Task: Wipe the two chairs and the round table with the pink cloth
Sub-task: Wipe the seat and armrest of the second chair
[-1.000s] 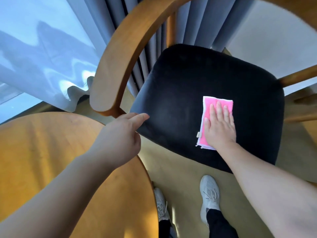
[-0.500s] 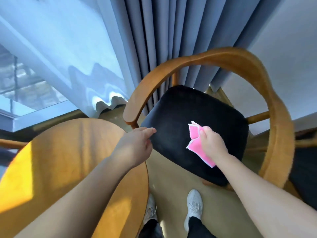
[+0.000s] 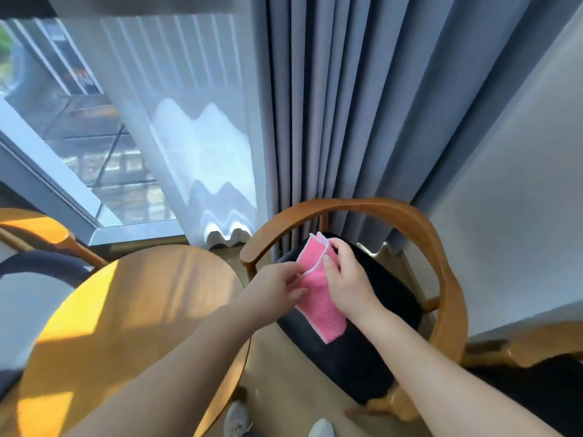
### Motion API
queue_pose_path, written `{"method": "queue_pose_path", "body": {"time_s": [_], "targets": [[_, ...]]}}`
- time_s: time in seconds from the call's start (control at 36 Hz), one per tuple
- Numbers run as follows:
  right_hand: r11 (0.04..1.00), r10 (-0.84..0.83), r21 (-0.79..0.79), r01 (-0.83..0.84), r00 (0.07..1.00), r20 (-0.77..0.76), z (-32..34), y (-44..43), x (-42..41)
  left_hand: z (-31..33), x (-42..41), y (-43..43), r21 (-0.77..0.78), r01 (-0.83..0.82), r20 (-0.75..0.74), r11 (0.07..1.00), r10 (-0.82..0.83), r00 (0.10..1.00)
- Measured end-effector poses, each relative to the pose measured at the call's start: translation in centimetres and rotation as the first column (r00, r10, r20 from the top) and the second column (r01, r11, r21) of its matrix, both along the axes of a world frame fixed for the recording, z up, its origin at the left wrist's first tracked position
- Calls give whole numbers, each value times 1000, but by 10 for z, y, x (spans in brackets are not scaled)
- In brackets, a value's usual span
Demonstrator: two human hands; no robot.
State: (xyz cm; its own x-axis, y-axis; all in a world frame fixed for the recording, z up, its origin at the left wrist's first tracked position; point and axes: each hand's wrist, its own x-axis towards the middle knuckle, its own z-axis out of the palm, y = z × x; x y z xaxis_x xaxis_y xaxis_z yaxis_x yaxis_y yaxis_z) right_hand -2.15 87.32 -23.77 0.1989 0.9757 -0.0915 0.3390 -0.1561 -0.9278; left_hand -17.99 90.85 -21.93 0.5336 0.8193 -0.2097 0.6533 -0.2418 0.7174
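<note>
— Left hand (image 3: 277, 287) has left the seat edge and joined the right hand (image 3: 345, 283) on the cloth (image 3: 318, 298)?
— Yes. Both pinch it, fingers closed, holding it lifted above the chair (image 3: 391, 294) seat, beside the table (image 3: 142, 310).

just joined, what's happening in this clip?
A person is holding the pink cloth in both hands above the black seat of a wooden armchair. The right hand grips its upper part, and the left hand pinches its left edge, apparently refolding it. The round table sits to the left, with nothing on it. A second chair is partly visible beyond it.
</note>
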Motion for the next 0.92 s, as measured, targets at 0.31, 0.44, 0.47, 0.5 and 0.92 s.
{"method": "queue_pose_path", "body": {"time_s": [0.31, 0.44, 0.47, 0.5, 0.92], "targets": [[976, 188, -99, -193, 980, -60, 11, 20, -3, 4, 5, -1, -165, -138, 91, 976, 155, 984], [900, 358, -188, -394, 912, -199, 2, 41, -4, -7, -9, 20, -110, -221, 105, 969, 232, 967], [874, 396, -214, -437, 894, -209, -1, 46, -4, -11, -13, 27, -101, -243, 104, 965, 253, 962], [847, 433, -245, -472, 879, -197, -4, 51, -5, -15, -18, 35, -95, -259, 100, 961, 268, 958], [827, 473, -403, -392, 872, 124, -66, 202, -46, -79, -59, 180, -127, -351, 113, 928, 365, 924]]}}
